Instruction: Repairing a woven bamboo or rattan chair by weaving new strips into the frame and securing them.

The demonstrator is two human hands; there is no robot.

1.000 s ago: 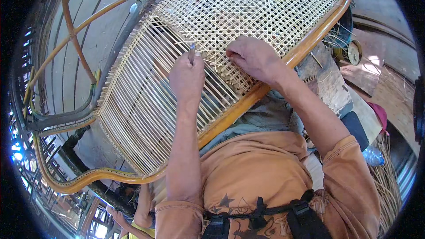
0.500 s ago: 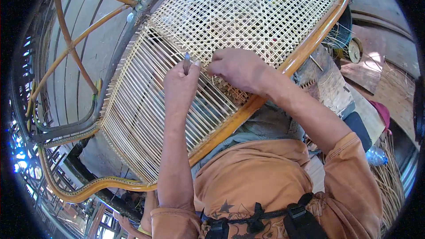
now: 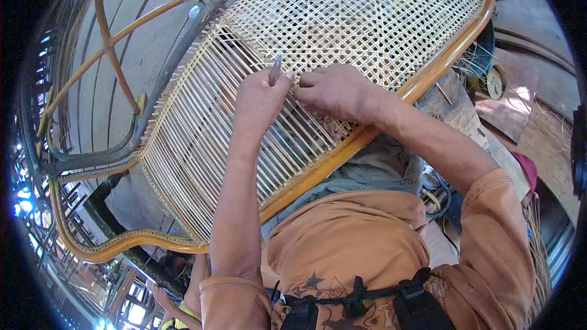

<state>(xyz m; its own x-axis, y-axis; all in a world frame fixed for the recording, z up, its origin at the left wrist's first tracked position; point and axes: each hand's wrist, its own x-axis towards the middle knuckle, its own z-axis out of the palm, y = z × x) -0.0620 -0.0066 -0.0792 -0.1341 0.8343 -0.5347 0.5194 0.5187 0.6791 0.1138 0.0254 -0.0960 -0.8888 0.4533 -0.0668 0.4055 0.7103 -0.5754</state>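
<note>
A rattan furniture frame [image 3: 452, 72] lies slantwise across my lap, with a cane panel stretched in it. The upper part is an open cane weave [image 3: 367, 18] with small holes; the lower left holds parallel cane strands [image 3: 195, 122]. My left hand [image 3: 260, 101] is closed around a slim tool [image 3: 277, 67] with a blue end pointing up, above the border between the two parts. Just right of it, my right hand [image 3: 345, 91] has its fingers pinched together at the weave's edge. What they grip is hidden.
A dark crossbar and curved rattan poles [image 3: 119, 36] stand at upper left over wooden planks. To the right are a round tin [image 3: 495, 82], boards [image 3: 520, 104] and a bundle of cane [image 3: 537, 256]. Another person's arm [image 3: 162, 299] shows at lower left.
In the picture, both hands and the rattan frame have shifted slightly right and up together. The hands stay close together at the weave's edge, and the tool remains in my left hand.
</note>
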